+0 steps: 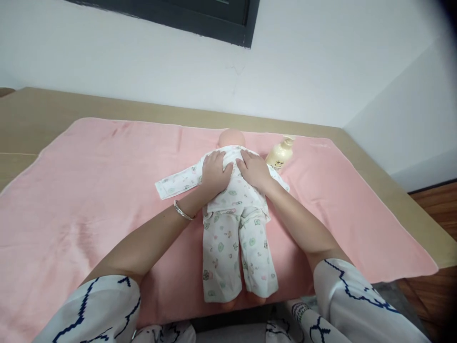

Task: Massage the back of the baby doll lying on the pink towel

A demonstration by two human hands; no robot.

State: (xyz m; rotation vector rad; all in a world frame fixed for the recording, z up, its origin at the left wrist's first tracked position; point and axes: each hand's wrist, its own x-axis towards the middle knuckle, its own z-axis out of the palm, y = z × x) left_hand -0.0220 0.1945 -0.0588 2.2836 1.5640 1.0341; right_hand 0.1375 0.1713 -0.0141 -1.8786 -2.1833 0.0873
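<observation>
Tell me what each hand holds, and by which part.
Nothing is gripped. The left hand and the right hand lie flat, fingers open, on the upper back of the clothed doll, just below its head.

doll (pixel 233 214) on towel (pixel 89 190), bottle (pixel 280 155) right of its head

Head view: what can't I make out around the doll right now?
1. Face of the doll: head view, it lies front down, so only the back of its head shows.
2. Its upper back: covered by the left hand and right hand, both flat on it.
3. Label on the bottle: too small to read.
4. The dark frame on the wall: cut off by the top edge.
</observation>
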